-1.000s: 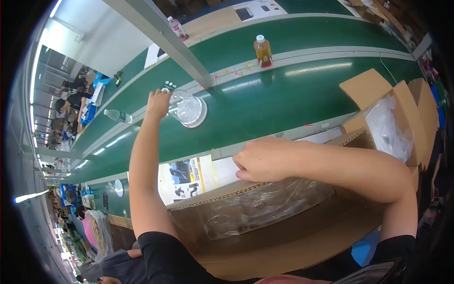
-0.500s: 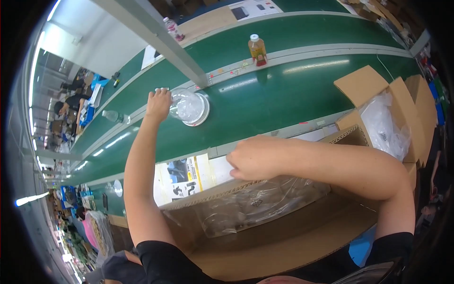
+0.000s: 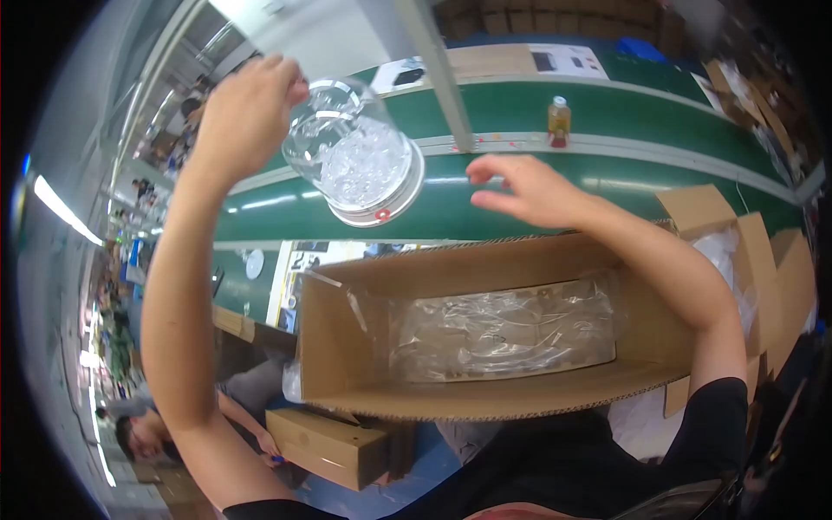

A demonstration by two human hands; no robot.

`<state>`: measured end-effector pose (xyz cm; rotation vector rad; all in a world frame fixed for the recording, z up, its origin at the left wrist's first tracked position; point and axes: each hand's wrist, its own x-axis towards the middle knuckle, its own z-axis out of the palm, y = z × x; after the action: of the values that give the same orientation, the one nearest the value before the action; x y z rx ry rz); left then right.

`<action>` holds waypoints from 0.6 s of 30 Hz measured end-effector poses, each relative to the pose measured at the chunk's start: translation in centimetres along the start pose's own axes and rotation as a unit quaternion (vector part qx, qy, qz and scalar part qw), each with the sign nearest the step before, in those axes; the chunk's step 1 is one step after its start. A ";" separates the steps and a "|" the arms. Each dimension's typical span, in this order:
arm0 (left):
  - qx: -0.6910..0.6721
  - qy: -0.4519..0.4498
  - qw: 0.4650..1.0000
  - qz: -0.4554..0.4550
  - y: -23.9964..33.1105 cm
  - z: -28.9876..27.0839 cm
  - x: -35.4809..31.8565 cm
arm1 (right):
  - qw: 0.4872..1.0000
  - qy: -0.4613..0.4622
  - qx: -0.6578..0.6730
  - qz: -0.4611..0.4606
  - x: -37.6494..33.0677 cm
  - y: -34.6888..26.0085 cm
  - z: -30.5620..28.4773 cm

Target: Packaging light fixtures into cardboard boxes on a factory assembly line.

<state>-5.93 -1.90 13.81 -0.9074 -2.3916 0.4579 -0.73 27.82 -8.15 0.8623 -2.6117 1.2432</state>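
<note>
My left hand (image 3: 251, 108) is closed at the upper left end of a clear, jar-like container (image 3: 334, 130) and holds it tilted in the air above the green bench. Crumpled clear plastic fills part of the container, and a round white base with a small red mark closes its lower end. What exactly the fingers grip is partly hidden behind the hand. To the right, my right hand (image 3: 529, 191) hovers near the far edge of the long cardboard box (image 3: 511, 253), fingers apart and nothing in them. Clear plastic film (image 3: 485, 334) covers the contents at the bottom of the box.
A drink bottle (image 3: 559, 121) stands on the bench's ledge, right of a metal post (image 3: 438, 78). At the right sits another open carton (image 3: 752, 260) holding plastic wrap. A co-worker (image 3: 147, 438) is at lower left beside a smaller cardboard box (image 3: 328, 451).
My left hand has lifted the clear container off the bench and brought it closer. My right hand has risen from the box edge, its fingers opening. The view has shifted.
</note>
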 end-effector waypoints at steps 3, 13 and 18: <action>-0.045 -0.016 0.998 -0.030 -0.6 -6.7 -2.4 | 0.996 -0.047 0.081 0.001 0.3 -6.8 -0.4; -0.321 -0.156 0.925 -0.131 3.4 -15.8 -9.1 | 0.784 -0.147 0.554 0.238 -8.1 -17.2 6.1; -0.379 -0.115 0.909 -0.129 7.8 -17.5 -9.7 | 0.773 -0.104 0.601 0.175 -10.9 -18.9 7.7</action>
<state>14.49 -0.83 20.53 -0.8409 -2.9006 -0.5465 19.57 17.48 -4.21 0.5795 -1.8523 3.1736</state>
